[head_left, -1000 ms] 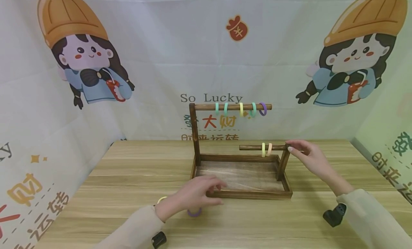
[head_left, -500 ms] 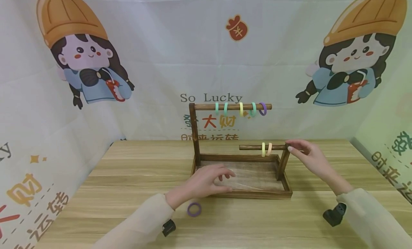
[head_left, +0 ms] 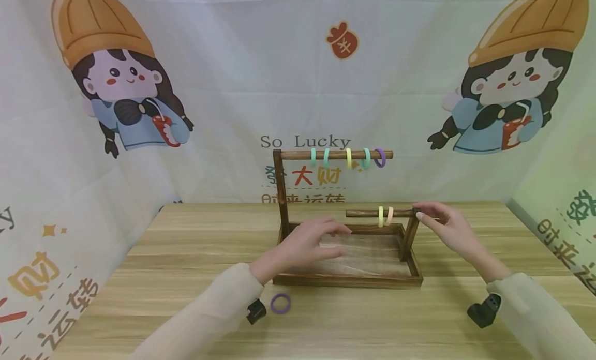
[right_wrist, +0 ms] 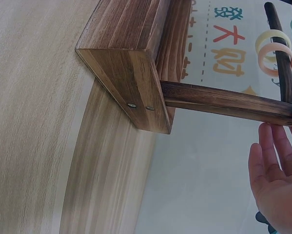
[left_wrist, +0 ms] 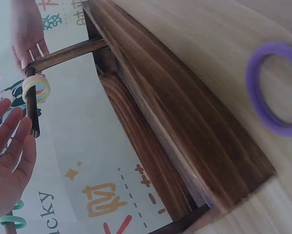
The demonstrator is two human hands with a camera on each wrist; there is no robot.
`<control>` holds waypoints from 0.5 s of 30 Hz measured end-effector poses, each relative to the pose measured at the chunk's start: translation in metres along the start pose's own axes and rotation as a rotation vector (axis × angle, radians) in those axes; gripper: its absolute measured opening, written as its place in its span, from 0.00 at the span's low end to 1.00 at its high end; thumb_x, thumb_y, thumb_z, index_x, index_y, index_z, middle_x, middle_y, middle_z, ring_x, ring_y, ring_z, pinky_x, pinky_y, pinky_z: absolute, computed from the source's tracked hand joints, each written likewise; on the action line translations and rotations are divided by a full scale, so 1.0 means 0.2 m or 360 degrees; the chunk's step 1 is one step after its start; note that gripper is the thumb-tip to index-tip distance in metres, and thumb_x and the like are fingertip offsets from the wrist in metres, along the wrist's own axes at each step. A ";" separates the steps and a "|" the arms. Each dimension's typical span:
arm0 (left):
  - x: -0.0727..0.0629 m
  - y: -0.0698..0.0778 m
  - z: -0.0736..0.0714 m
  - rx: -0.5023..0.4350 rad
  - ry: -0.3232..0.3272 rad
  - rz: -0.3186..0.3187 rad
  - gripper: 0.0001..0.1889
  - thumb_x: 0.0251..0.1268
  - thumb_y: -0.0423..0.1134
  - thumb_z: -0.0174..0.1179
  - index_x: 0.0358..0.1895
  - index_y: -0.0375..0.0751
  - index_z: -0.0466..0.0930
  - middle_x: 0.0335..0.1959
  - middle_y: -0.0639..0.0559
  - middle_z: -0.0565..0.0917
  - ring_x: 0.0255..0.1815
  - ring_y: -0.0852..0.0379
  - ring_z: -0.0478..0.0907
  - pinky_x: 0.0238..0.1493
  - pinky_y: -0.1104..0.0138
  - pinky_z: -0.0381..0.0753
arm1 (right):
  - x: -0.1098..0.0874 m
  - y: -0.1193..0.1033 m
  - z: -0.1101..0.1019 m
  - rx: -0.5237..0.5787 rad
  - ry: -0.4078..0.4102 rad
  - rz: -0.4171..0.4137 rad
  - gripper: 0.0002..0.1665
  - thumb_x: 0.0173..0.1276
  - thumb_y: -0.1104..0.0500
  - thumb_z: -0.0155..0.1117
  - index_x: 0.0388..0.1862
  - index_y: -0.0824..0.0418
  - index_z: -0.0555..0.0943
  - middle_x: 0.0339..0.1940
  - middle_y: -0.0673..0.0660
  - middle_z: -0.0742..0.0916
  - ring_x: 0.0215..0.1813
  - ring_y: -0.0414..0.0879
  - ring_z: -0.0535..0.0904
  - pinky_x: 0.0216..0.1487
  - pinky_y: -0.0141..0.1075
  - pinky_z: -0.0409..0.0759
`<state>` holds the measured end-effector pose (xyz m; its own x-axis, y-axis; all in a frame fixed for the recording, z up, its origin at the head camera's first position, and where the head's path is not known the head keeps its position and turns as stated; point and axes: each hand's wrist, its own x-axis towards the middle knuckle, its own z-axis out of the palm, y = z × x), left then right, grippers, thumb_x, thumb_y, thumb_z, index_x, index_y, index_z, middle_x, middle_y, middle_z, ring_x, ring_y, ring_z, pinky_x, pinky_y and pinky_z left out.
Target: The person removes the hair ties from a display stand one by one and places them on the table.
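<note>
A dark wooden rack [head_left: 346, 282] with a tray base carries two bars at different heights. My left hand [head_left: 309, 243] is over the tray with nothing in it, its fingers spread towards the free end of the lower bar [head_left: 360, 213]. My right hand [head_left: 449, 230] pinches the top of the short post at the lower bar's fixed end; the right wrist view shows its fingers against that corner. Around the lower bar hang a yellow ring [head_left: 381, 216] and a peach ring [head_left: 389, 216]. Teal, yellow and purple rings hang on the upper bar [head_left: 293, 155].
A purple ring [head_left: 281, 303] lies flat on the wood-grain table [head_left: 186, 246], in front of the rack and beside the left sleeve. Printed cloth [head_left: 223, 91] hangs behind the table and at its sides.
My left hand has moved forward and to the right, from the tray's front edge to above the tray. A yellow ring on the table has gone behind the left sleeve. The right hand stays put.
</note>
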<state>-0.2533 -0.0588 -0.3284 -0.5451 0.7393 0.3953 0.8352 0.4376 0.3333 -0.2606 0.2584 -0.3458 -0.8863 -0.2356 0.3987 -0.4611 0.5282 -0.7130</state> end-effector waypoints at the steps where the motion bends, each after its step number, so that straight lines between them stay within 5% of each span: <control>1: 0.01 0.00 0.00 -0.0001 0.0006 0.0001 0.19 0.56 0.46 0.59 0.50 0.42 0.75 0.44 0.56 0.76 0.46 0.60 0.71 0.49 0.70 0.68 | 0.00 0.00 0.00 -0.0001 -0.0001 0.0001 0.20 0.68 0.58 0.49 0.56 0.67 0.70 0.51 0.64 0.76 0.46 0.29 0.69 0.41 0.22 0.70; 15: 0.14 -0.03 0.03 -0.0098 0.0175 -0.0136 0.24 0.55 0.47 0.60 0.55 0.44 0.70 0.50 0.52 0.72 0.53 0.58 0.65 0.55 0.66 0.64 | 0.00 -0.02 0.00 -0.0014 -0.0008 0.0011 0.21 0.68 0.57 0.49 0.56 0.66 0.70 0.51 0.64 0.76 0.46 0.30 0.69 0.42 0.22 0.70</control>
<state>-0.2728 -0.0382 -0.3241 -0.6215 0.6386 0.4538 0.7812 0.4617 0.4201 -0.2589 0.2571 -0.3435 -0.8897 -0.2362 0.3907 -0.4546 0.5371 -0.7105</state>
